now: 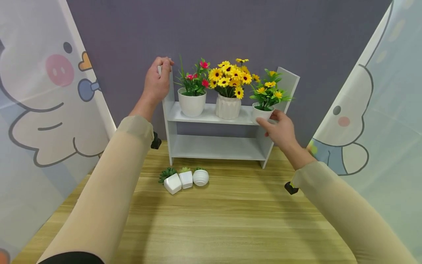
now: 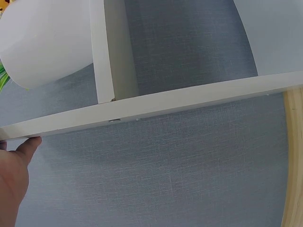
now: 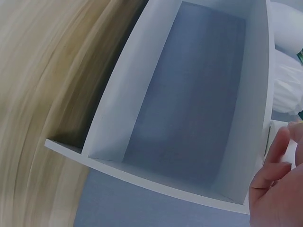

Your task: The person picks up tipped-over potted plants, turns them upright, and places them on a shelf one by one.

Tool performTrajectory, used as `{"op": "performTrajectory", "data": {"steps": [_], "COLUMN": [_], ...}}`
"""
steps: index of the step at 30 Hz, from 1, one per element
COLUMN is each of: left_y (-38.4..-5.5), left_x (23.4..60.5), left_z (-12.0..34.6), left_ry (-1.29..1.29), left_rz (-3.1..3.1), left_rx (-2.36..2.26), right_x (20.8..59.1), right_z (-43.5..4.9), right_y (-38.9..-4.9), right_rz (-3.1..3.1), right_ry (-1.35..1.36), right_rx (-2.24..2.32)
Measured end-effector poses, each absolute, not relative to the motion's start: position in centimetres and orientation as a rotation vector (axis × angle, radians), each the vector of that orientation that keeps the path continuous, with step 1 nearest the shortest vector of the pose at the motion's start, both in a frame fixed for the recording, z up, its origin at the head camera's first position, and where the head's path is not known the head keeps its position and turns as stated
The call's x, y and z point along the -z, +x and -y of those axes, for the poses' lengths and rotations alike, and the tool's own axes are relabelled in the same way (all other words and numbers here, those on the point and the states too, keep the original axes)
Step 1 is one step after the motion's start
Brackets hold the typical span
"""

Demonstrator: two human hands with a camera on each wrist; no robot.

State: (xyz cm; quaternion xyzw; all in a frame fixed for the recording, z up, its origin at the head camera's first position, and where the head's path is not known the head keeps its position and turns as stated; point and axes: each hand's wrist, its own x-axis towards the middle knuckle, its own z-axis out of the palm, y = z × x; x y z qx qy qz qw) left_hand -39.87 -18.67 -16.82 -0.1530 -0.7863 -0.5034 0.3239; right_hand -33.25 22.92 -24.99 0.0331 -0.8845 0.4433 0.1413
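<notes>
My left hand [image 1: 159, 79] grips the top of the left side panel of a white two-tier shelf [image 1: 219, 146]; in the left wrist view the hand [image 2: 13, 182] shows at the panel's edge. At the upper tier's right end, my right hand [image 1: 279, 129] holds a small white pot with yellow flowers [image 1: 262, 113], thumb in front and fingers at the side. To its left stand a ribbed white pot of yellow daisies [image 1: 228, 107] and a larger white pot with red flowers [image 1: 192, 103]. In the right wrist view, the right hand [image 3: 279, 187] hides most of the small pot.
Three small white pots with succulents lie tipped in front of the shelf on the wooden table: a left one [image 1: 173, 184], a middle one [image 1: 186, 180] and a round one [image 1: 200, 178]. Cartoon-printed sheets hang at the left [image 1: 39, 91] and right [image 1: 389, 110]. A grey wall [image 1: 227, 29] rises behind.
</notes>
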Motion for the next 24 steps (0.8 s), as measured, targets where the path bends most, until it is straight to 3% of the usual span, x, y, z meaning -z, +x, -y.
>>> {"op": "performTrajectory", "data": {"steps": [24], "left_y": [-40.0], "left_x": [16.8], "left_z": [18.7], "left_ry": [-0.41], "left_rz": [2.046], "left_rx": [1.332], "right_x": [25.9], "right_z": [-20.9], "right_y": [-35.8], "right_rz": [2.408], "right_ry": [-0.093], "right_rx": [-1.301]}}
